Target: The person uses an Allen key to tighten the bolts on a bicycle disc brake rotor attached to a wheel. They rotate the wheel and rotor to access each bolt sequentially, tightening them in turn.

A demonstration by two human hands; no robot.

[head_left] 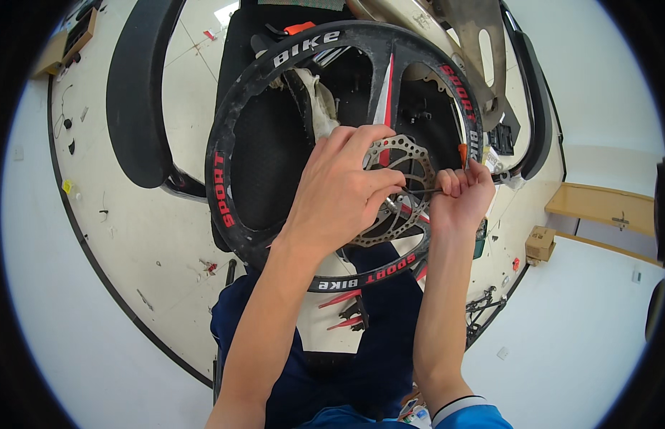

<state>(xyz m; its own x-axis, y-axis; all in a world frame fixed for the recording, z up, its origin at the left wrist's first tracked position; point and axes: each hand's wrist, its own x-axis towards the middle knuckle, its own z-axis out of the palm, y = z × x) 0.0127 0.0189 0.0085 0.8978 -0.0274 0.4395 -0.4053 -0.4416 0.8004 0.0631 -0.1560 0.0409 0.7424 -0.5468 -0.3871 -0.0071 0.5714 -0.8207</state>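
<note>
left hand [343,189] clenched, fingers on the brake disc [400,189] | right hand [461,193] grasping thin metal tool [422,191], tip at disc hub, between both grips | disc sits mid black wheel [236,143] over person's lap

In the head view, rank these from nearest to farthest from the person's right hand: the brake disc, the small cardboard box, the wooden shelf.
Measured from the right hand:
1. Brake disc - just left of the hand, at the wheel's hub.
2. Small cardboard box - on the floor, to the hand's lower right.
3. Wooden shelf - farther right, against the wall.
</note>
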